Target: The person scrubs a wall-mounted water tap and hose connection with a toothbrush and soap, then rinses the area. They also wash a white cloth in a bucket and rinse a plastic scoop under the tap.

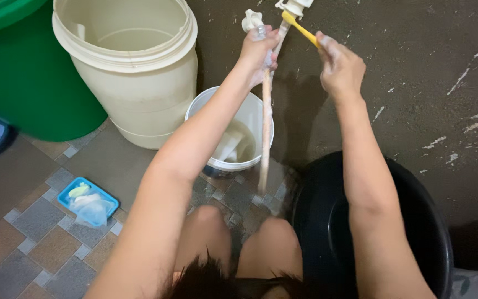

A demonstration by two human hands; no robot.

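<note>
Left hand (258, 51): fingers curled under the white tap (290, 6), touching the falling water stream (265, 127). Right hand (338, 66): closed around the yellow toothbrush (300, 27), its head at the tap. The white bucket (250, 113) sits below the tap, beside the black basin (416, 221).

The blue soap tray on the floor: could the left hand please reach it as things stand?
Probably yes: the left hand is up under the tap, but nothing lies between it and the tray.
</note>
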